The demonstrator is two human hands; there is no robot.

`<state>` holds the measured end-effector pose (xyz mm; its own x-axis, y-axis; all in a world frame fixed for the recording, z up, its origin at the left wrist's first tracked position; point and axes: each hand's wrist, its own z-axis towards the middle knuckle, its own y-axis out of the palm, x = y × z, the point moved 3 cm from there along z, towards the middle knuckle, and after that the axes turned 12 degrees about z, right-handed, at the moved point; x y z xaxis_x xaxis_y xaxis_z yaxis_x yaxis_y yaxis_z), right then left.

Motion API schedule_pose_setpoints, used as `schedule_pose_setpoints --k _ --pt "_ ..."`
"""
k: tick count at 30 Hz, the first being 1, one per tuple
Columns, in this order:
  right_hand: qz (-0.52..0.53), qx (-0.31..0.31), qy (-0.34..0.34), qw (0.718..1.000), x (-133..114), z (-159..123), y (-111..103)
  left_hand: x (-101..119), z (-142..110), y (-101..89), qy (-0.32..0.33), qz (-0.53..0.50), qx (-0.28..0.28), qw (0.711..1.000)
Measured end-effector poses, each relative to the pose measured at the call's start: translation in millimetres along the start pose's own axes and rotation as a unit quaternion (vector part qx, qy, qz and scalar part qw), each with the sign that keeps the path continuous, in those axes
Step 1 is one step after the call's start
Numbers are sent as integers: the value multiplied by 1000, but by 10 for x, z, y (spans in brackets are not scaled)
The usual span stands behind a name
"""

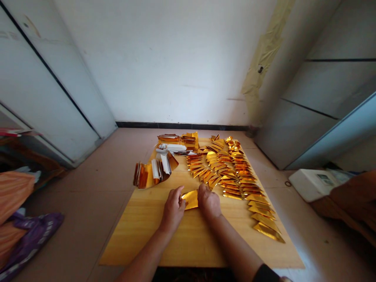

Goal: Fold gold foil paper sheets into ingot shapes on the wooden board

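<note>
Between my two hands lies a piece of gold foil paper [190, 199], low over the middle of the wooden board. My left hand [172, 208] grips its left end, thumb toward me and fingers curled behind. At the right end, my right hand [209, 201] is closed on the same paper, its fingertips partly hidden by the knuckles. Just beyond my right hand, rows of folded gold paper pieces [217, 166] overlap one another. Past my left hand stand bundles of gold and white paper sheets [151, 174].
The wooden board [141, 235] rests low over a tiled floor [76, 207]. One line of folded pieces [266, 219] runs along its right edge. More sheet stacks [173, 148] sit at the far edge. A purple bag [38, 239] is at left, a white box [311, 184] at right.
</note>
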<state>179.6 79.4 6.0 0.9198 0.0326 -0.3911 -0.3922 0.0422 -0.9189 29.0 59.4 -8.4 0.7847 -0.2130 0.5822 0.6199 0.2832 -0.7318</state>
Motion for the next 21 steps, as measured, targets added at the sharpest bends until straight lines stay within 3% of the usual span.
schedule_pose_setpoints --k 8,21 --pt "-26 -17 18 999 2 36 18 52 6 33 10 49 38 998" --pt "-34 -39 29 998 -75 49 -42 46 -2 44 28 117 11 993"
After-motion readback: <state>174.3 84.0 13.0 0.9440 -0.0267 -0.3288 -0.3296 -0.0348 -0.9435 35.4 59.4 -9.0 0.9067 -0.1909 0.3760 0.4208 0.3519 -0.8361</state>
